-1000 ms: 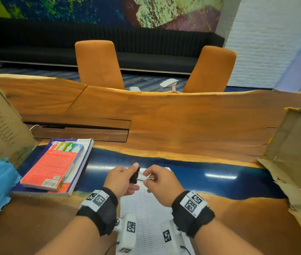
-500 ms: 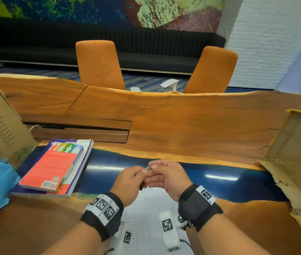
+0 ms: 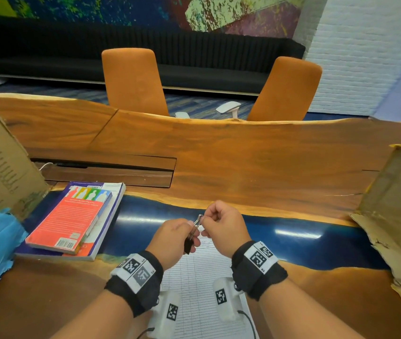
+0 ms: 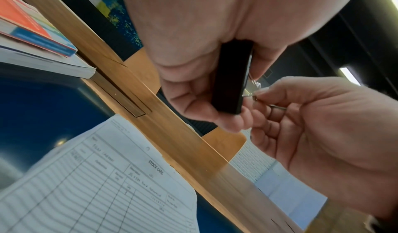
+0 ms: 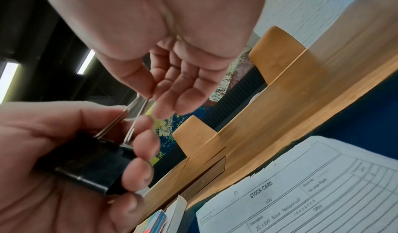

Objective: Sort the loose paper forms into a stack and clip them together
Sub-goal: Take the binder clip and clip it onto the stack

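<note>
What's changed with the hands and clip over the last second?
Both hands have lifted slightly off the forms. The binder clip has turned body-down in the left hand, and the right hand now pinches a wire handle upward. Forms and books haven't moved; the clip is still not on the forms.

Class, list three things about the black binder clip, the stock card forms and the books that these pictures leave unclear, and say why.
1. Black metal binder clip: mouth gap, hidden by the left hand, all views.
2. White printed stock card forms: sheet count; wrists cover them, head view.
3. Handwritten entries: blurred, both wrist views.
4. Red-covered book: title too small, head view.
</note>
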Demonstrator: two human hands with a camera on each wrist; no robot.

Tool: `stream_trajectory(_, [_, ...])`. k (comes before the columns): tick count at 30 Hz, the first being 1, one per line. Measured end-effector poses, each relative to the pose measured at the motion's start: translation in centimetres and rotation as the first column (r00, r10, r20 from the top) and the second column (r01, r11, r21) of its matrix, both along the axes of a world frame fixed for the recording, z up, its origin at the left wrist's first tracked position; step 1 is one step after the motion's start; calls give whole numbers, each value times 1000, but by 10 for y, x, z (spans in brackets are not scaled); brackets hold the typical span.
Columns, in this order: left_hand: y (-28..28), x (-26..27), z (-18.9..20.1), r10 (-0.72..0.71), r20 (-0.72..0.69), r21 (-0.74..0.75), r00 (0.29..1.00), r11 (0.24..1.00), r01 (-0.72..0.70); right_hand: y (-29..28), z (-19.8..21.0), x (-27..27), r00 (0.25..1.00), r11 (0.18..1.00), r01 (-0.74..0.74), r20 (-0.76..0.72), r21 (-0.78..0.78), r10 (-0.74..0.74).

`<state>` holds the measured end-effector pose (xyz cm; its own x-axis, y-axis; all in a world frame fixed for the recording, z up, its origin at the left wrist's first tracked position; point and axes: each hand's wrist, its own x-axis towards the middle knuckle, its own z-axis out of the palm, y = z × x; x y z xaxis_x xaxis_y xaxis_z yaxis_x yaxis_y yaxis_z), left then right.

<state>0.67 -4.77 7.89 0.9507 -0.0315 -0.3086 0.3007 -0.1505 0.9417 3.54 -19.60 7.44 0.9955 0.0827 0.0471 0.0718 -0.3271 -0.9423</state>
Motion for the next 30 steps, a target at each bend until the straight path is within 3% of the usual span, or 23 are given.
stream_trajectory(6, [7, 5, -2, 100, -16, 8, 995, 995, -100, 2, 6, -19, 973, 960, -190, 89, -206, 212])
stream_trajectory(9, [3, 7, -5, 150, -11, -11, 989, 989, -150, 19, 1, -35, 917, 819, -338, 32, -464, 397])
stream_trajectory(11, [-1, 8, -7, 197, -54, -47, 979, 979, -200, 30, -3, -43, 906, 728, -315, 36, -609, 423])
stream_trajectory(12, [-3, 8, -9, 221, -79, -76, 972, 971, -227, 33, -5, -46, 916, 731, -282, 51, -621, 397])
stream_trajectory(16, [3, 7, -12, 285, -193, -283, 939, 900, -331, 27, -11, -48, 973, 875, -169, 65, -453, 221])
stream_trajectory(18, [12, 5, -11, 247, -266, -441, 932, 829, -345, 17, -11, -41, 995, 988, -95, -24, -121, 93])
stream_trajectory(20, [20, 6, -13, 208, -287, -501, 935, 799, -332, 7, -10, -32, 977, 980, -35, -198, 197, 75])
stream_trajectory(23, [24, 7, -19, 225, -266, -463, 937, 823, -329, -5, -13, -22, 922, 925, -29, -348, 380, 171])
stream_trajectory(26, [24, 6, -23, 307, -182, -266, 934, 899, -347, -16, -24, -13, 910, 950, 71, -411, 303, 63])
stream_trajectory(28, [17, 4, -27, 317, -98, -105, 943, 939, -327, -17, -31, -8, 917, 987, 141, -385, 72, -103])
stream_trajectory(30, [1, -2, -32, 276, -41, 15, 960, 961, -276, -9, -35, -7, 933, 964, 182, -276, -193, -232])
